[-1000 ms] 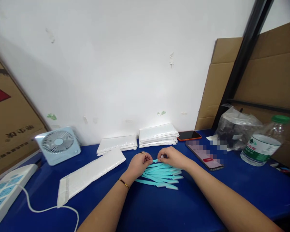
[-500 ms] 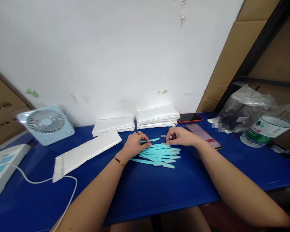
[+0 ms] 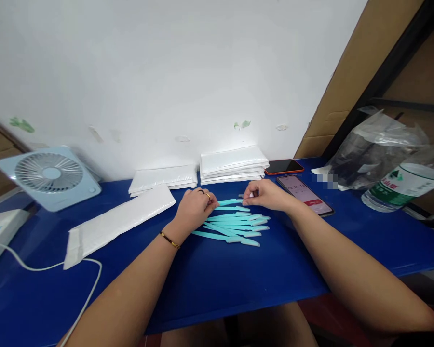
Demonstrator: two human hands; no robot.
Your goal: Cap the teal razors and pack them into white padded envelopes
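Several slim turquoise razors (image 3: 235,224) lie in a loose pile on the blue table (image 3: 217,284). My left hand (image 3: 194,208), with a ring and a gold bracelet, is curled shut on the handle end of one turquoise razor (image 3: 229,202) at the far side of the pile. My right hand (image 3: 265,194) pinches the pale cap end of that same razor. A long white padded envelope (image 3: 117,223) lies to the left of my left hand.
Two stacks of white envelopes (image 3: 232,164) rest against the wall. Two phones (image 3: 305,194) lie right of my right hand. A dark plastic bag (image 3: 372,147) and a water bottle (image 3: 405,185) stand at right. A small blue fan (image 3: 49,176) and a white cable (image 3: 83,289) sit at left.
The camera tilted down and shifted. My hands drew apart along one razor, then closed in again on its two ends at the far side of the pile.
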